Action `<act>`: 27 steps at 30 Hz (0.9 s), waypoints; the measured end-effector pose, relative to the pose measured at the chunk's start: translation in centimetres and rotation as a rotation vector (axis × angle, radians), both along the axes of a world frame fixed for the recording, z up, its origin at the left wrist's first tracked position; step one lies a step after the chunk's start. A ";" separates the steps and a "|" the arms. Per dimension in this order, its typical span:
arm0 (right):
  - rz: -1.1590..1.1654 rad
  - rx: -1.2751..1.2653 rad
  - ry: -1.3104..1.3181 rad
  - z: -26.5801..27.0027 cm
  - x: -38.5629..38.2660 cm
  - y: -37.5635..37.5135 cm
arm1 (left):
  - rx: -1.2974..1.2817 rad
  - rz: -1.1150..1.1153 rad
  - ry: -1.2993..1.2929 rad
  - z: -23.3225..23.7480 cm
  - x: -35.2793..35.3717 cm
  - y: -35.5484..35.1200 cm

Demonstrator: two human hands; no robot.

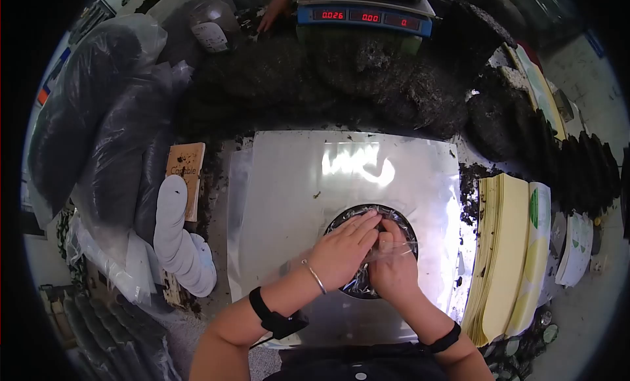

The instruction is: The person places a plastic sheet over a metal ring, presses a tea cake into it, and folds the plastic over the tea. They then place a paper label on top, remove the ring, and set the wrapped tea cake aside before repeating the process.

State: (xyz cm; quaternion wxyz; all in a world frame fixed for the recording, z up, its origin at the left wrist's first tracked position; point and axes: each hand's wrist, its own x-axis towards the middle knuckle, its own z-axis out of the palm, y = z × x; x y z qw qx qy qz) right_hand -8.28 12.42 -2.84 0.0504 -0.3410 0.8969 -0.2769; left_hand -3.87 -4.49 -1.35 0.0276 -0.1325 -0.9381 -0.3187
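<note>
A round, dark disc-shaped bundle in clear plastic (358, 286) lies on the stack of clear plastic sheets in front of me. My left hand (344, 248) rests flat on top of it, fingers stretched out and close together. On the right side of the bundle, the fingers of my right hand (394, 266) are curled and closed on a fold of clear plastic film (390, 250). Part of the bundle is hidden under both hands.
Dark seaweed-like rounds (367, 72) pile up behind the sheets (282, 184), below a blue scale (365, 17). White round labels (172, 204) and a cardboard piece (187, 164) lie left, near filled plastic bags (111, 118). Yellow paper (502, 250) stands right. Another person's hand (272, 13) shows at the back.
</note>
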 end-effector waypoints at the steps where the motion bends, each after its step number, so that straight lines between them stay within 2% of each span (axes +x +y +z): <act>1: 0.000 -0.010 0.023 -0.3 0.1 0.0 | 0.120 0.022 -0.058 0.8 -0.1 -0.1; 3: 0.032 0.051 0.247 -1.3 0.6 0.1 | 0.098 0.024 -0.038 1.8 0.8 0.3; 5: 0.067 0.122 0.282 -1.1 0.8 0.2 | 0.107 0.006 -0.053 1.7 2.1 1.4; 7: 0.162 0.189 0.052 -0.2 0.3 1.1 | -0.266 0.145 0.016 0.3 1.8 3.1; 8: 0.193 0.031 -0.010 1.1 -0.5 2.2 | -0.242 0.165 -0.020 0.5 2.0 3.6; 9: 0.239 -0.099 -0.214 2.1 -1.0 4.3 | -0.303 0.160 -0.011 0.5 2.1 3.8; 11: -0.026 -0.035 -0.532 5.3 -3.1 5.7 | -0.398 0.156 -0.006 0.1 2.0 4.2; 13: -0.221 -0.217 -0.042 5.1 -4.1 5.0 | -0.432 0.148 -0.021 0.3 2.0 4.5; 15: -0.188 -0.039 -0.187 0.1 -6.1 3.7 | -0.425 0.131 -0.025 0.5 2.0 4.7; 17: -0.161 -0.173 -0.281 -1.9 -6.9 4.3 | -0.409 0.109 -0.018 0.5 1.9 4.9; 18: -0.131 -0.200 -0.233 0.1 -6.7 5.2 | -0.446 0.108 -0.029 0.5 1.9 4.9; 20: -0.203 -0.516 -0.275 2.9 -8.2 10.2 | -0.481 0.118 -0.042 0.7 1.9 4.7; 21: -0.301 -0.383 0.179 3.3 -10.0 14.4 | -0.454 0.107 -0.048 0.8 1.8 4.6; 22: -0.452 -0.218 0.418 2.2 -13.1 18.9 | -0.427 0.097 -0.055 0.9 1.7 4.7; 23: -0.612 -0.127 0.538 1.2 -15.8 23.5 | -0.423 0.106 -0.059 1.0 1.6 4.9; 24: -0.623 0.069 0.612 -0.1 -18.4 28.7 | -0.411 0.112 -0.083 1.2 1.5 5.0; 25: -0.559 0.321 0.719 -2.5 -20.5 34.0 | -0.399 0.117 -0.105 1.5 1.3 5.1; 27: -0.435 0.566 0.727 -5.9 -22.7 40.9 | -0.345 0.120 -0.177 2.2 0.8 5.2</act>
